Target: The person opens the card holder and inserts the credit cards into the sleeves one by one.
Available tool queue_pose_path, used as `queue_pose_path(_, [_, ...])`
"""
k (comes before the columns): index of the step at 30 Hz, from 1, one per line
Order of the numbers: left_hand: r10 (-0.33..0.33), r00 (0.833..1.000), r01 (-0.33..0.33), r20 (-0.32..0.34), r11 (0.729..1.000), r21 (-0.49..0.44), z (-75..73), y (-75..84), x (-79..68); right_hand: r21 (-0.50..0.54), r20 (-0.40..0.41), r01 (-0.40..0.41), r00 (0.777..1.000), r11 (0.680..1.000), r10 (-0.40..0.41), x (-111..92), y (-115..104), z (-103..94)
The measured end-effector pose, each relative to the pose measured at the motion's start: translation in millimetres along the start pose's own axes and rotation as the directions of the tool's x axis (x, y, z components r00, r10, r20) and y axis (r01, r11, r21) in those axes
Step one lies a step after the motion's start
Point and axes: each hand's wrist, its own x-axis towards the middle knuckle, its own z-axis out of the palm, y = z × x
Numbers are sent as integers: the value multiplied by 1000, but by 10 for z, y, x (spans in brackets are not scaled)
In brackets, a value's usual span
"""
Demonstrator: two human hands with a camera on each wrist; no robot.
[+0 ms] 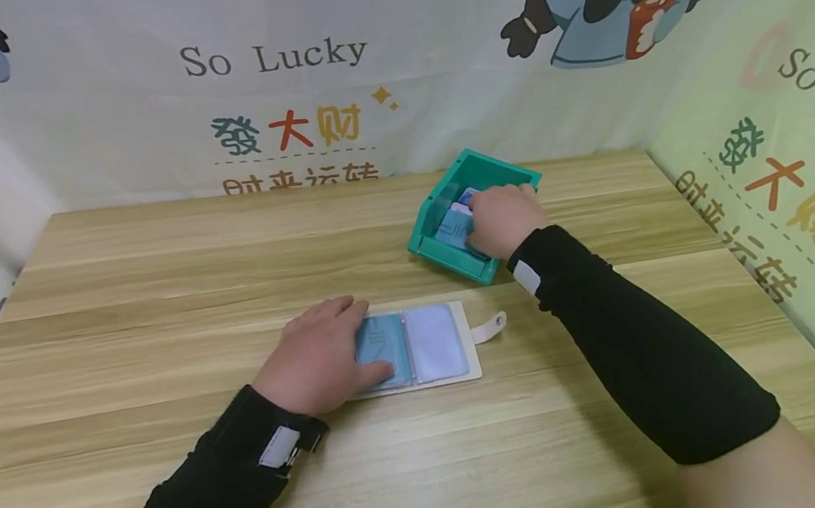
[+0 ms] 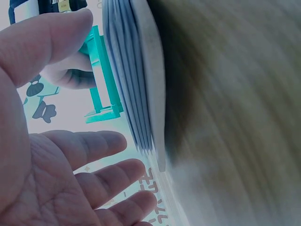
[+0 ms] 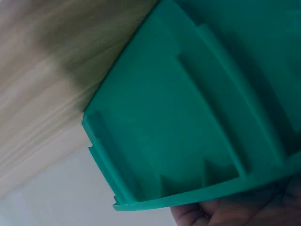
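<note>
An open card holder with clear pocket pages lies on the table, a blue card showing in its left pocket. My left hand rests on its left side, thumb across the lower part of the pocket. From the left wrist, its fingers look loosely spread beside the stacked pages. My right hand reaches into a green bin, over the blue cards inside. The bin wall hides most of this hand in the right wrist view; I cannot tell whether its fingers pinch a card.
A white snap strap sticks out from the card holder's right edge, toward the bin. The wooden table ends at a printed cloth backdrop behind, with more cloth along the right side.
</note>
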Motion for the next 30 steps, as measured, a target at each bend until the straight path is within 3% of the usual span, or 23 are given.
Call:
queue_pose_path(10, [14,1000,-14,-9,1000,3,8,11,-8,-91,59,-41,997,995,46,34,-103,62])
queue_pose_path(30, [15,1000,-15,-8,1000,5,10,9,-8,-144,37,-49,998,988,55,40,-126,106])
